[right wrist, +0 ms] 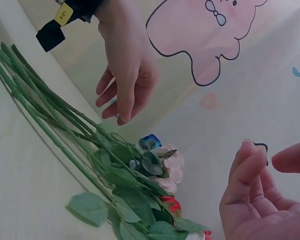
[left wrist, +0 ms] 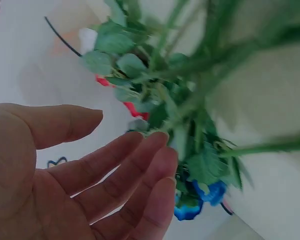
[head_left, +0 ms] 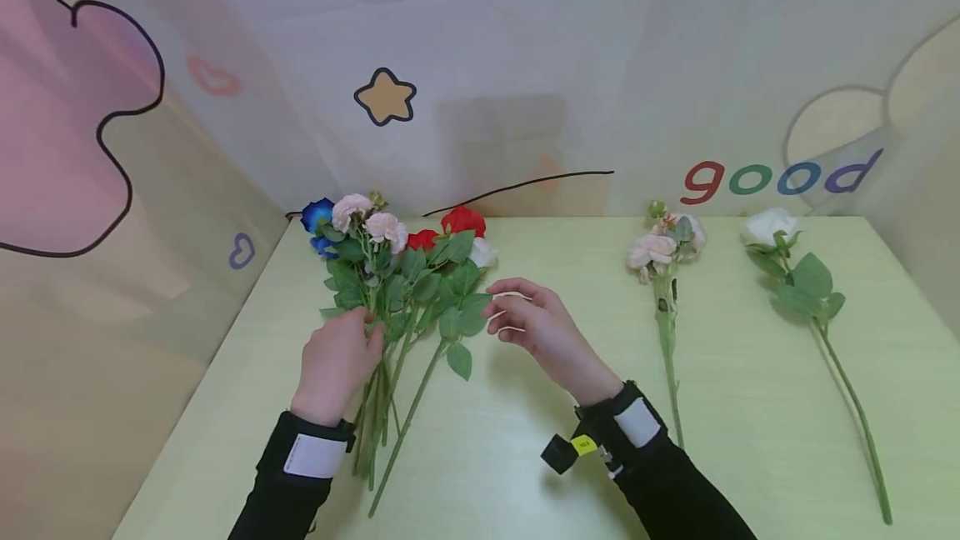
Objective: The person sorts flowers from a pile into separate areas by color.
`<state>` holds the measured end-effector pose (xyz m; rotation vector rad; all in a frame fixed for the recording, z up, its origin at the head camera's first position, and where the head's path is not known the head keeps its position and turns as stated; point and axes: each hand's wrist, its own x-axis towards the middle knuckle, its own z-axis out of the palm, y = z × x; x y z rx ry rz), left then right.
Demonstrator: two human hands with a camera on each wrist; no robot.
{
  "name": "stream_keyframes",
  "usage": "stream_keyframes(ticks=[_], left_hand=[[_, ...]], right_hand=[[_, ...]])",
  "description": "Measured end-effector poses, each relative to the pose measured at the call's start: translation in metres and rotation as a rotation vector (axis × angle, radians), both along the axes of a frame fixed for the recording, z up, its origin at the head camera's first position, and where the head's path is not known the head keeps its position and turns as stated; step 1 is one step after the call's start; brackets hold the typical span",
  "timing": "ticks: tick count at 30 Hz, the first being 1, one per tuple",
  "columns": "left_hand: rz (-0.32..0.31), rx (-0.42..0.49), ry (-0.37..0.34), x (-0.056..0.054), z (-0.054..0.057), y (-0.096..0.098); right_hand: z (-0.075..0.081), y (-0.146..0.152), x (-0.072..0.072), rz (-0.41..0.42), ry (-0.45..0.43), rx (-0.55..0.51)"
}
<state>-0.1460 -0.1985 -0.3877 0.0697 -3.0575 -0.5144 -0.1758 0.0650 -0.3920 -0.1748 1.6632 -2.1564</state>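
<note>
Artificial flowers lie bunched on the left of the table, with blue, pink, red and white heads toward the back wall. Their green stems run toward the front. My left hand is at the bunch's left side, close over the stems; in the left wrist view its thumb stands apart from loosely bent fingers, with nothing held. Just right of the bunch's leaves hovers my right hand. Its fingers are relaxed and hold nothing, as the right wrist view also shows.
A pink flower stem lies to the right of my right hand. Farther right is a single white rose with a long leafy stem. A printed cloth hangs behind the pale table.
</note>
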Motion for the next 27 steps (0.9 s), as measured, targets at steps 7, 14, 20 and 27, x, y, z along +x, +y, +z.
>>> stream_keyframes(ticks=[7, 14, 20, 27], left_hand=[[0.023, 0.001, -0.081, -0.001, -0.014, -0.013], [0.018, 0.019, -0.159, -0.007, -0.016, -0.020], [0.026, 0.023, -0.206, -0.008, -0.023, -0.022], [0.008, 0.075, -0.196, -0.008, -0.026, -0.025]], right_hand=[[-0.012, -0.024, 0.010, 0.056, -0.005, 0.002], [-0.012, -0.032, 0.011, 0.083, 0.010, 0.017], [-0.013, -0.031, 0.012, 0.096, 0.009, 0.026], [-0.013, -0.028, 0.012, 0.111, 0.033, 0.030]])
